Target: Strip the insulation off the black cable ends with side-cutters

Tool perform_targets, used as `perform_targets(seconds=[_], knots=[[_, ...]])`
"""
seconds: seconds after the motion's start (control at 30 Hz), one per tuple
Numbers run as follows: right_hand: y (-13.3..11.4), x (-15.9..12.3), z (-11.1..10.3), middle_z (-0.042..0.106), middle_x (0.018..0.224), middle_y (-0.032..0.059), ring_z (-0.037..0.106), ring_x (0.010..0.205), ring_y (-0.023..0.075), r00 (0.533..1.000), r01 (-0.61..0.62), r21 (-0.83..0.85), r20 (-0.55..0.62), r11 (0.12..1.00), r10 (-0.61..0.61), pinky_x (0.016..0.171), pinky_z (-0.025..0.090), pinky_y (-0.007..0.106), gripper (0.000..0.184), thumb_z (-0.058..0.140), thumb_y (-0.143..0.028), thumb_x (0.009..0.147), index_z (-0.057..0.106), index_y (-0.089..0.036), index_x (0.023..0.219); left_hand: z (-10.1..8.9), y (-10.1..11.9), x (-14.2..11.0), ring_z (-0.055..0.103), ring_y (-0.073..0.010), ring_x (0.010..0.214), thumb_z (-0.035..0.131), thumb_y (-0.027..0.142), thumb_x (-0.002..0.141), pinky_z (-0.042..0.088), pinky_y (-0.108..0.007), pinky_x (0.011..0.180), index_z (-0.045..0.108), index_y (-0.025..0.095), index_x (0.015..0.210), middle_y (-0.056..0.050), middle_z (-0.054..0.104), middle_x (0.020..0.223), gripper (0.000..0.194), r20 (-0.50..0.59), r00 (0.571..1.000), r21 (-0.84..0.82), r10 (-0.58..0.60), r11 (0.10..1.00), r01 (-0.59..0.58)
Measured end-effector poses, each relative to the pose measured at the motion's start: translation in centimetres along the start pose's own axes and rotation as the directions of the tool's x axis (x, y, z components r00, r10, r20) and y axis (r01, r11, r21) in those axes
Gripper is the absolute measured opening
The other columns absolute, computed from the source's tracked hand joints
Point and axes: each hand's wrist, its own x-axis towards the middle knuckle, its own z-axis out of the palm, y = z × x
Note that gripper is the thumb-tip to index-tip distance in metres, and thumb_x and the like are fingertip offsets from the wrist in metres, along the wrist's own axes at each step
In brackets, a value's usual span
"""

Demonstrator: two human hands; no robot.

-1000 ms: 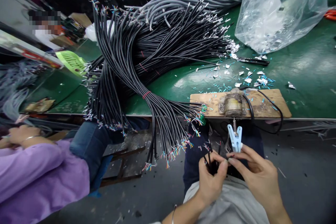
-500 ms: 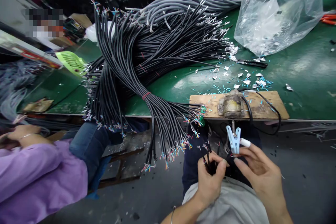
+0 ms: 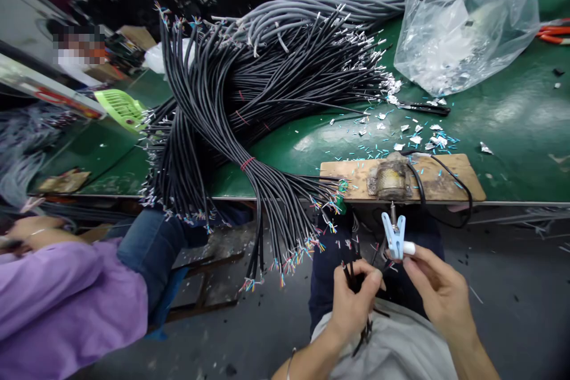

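Left hand: grip closed round black cables
Right hand: at blue clip; grip unclear
Bench edge: clip juts past; open floor rightward

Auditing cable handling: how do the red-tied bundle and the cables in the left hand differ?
The red-tied bundle drapes over the edge of the table; the held cables sit in the left hand. The bundle has many cables; the held cables look few. Both are black.
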Motion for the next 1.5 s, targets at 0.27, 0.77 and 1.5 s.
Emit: perform_targets(seconds=[0.27, 0.77, 1.5], knots=[[0.8, -0.6, 0.5, 0.070, 0.087, 0.0029, 0.068, 0.075, 0.0165, 0.988, 0.150, -0.129, -0.023, 0.980, -0.154, 0.072, 0.056, 0.024, 0.022, 0.066, -0.014, 0.075, 0.067, -0.022, 0.096, 0.2, 0.1, 0.2, 0.023, -0.0017, 0.030, 0.061, 0.058, 0.071, 0.020, -0.017, 0.031, 0.047, 0.016, 0.061, 0.009, 0.033, 0.040, 0.046, 0.093, 0.992, -0.055, -0.090, 0.994, 0.095], [-0.1, -0.6, 2.1, 0.056, 0.077, 0.0024, 0.054, 0.074, 0.0141, 0.989, 0.123, -0.061, -0.076, 0.991, -0.127, 0.064, 0.045, 0.024, 0.010, 0.062, -0.010, 0.078, 0.060, -0.020, 0.077, 1.0, 0.0, -0.7, 0.048, -0.0131, 0.057, 0.059, 0.037, 0.079, 0.042, -0.028, 0.065, 0.054, 0.015, 0.061, 0.001, 0.048, 0.054, 0.029, -0.110, 0.946, 0.219, 0.305, 0.936, -0.276], [-0.7, 5.2, 2.5, 0.059, 0.074, 0.0038, 0.051, 0.064, 0.0116, 0.906, -0.420, 0.608, 0.317, 0.673, 0.279, 0.062, 0.044, 0.022, 0.034, 0.061, -0.048, 0.078, 0.068, -0.015, 0.084, 0.4, 3.2, 1.0, 0.054, -0.0111, 0.060, 0.072, 0.010, 0.069, 0.043, -0.021, 0.058, 0.071, 0.016, 0.072, -0.001, 0.064, 0.064, 0.007, 0.026, 0.807, 0.101, 0.590, 0.802, -0.589]])
